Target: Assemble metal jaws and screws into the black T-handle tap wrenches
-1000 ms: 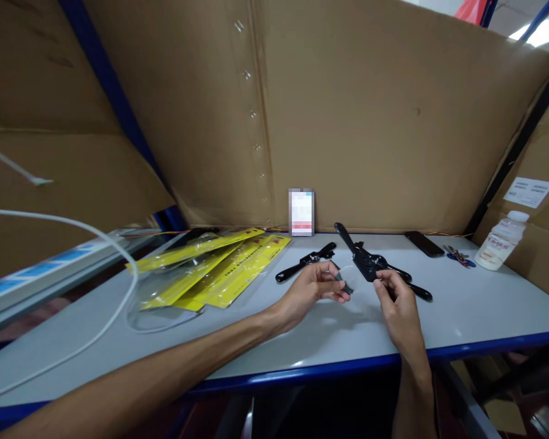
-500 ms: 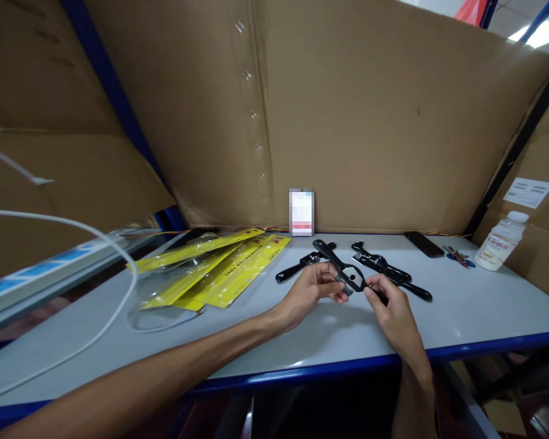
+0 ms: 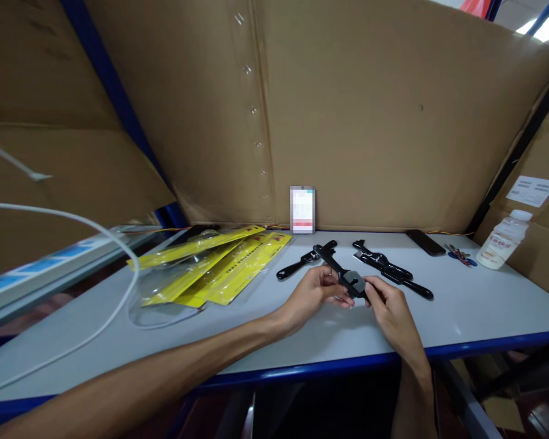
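A black spokeshave is held slantwise between my hands, just above the table. A dark grey plate with a slot, probably its blade, shows at its middle. My left hand is closed around the near side of the middle part, thumb on top. At the right end, my right hand pinches the tool by its other handle, which the fingers mostly hide. Behind my left hand lies another black spokeshave. More black spokeshaves lie beyond my right hand, side by side.
Yellow blister packs are piled on the left of the table. A white cable loops past a power strip. A lit phone leans on the cardboard. A dark phone, keys and a bottle are at the right.
The middle of the spokeshave has turned: the pale opening seen earlier is now covered by the dark slotted plate facing me. Both hands keep their hold and have barely moved.
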Demonstrator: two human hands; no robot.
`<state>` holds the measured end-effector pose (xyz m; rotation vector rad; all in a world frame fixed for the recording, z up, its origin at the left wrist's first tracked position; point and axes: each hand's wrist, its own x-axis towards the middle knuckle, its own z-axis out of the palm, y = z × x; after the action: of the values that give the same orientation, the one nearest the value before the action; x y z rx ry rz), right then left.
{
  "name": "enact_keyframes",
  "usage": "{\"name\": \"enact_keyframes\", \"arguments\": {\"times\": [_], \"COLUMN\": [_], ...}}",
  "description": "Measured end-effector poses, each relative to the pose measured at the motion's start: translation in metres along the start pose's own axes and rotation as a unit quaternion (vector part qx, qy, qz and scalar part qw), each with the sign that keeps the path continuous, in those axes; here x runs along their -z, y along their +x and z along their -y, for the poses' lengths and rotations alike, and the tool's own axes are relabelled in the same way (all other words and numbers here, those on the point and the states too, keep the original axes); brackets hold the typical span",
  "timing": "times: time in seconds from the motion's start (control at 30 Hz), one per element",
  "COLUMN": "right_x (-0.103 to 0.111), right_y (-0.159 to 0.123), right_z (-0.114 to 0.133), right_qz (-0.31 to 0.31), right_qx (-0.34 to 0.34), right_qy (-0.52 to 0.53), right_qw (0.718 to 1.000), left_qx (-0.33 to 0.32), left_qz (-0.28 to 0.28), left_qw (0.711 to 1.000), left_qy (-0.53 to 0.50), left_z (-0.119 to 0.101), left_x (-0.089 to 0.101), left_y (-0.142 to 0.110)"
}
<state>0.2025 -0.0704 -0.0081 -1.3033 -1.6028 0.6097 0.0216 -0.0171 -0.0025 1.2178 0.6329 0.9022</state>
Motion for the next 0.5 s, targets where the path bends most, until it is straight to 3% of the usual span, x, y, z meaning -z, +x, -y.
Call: {"name": "enact_keyframes", "arguments": {"times": [0.23,0.5], "right_x": [0.0022,0.0013], "right_y": [-0.0007,0.0005], "right_z": [-0.0021,-0.0071], "right_qz": [-0.004,-0.08], "right_qx": [-0.014,-0.006], "right_qy": [-0.006,-0.08], "right_qw": [1.0,0.994], "left_qx": [0.03,0.029], "left_qz": [-0.021,0.051], "left_qw": [0.999,0.997], "left_qy": [-0.019,0.054], "left_z": [0.0063,0.0089], "left_x": [0.0013,-0.0008], "left_y": [0.0014,0.0005]}}
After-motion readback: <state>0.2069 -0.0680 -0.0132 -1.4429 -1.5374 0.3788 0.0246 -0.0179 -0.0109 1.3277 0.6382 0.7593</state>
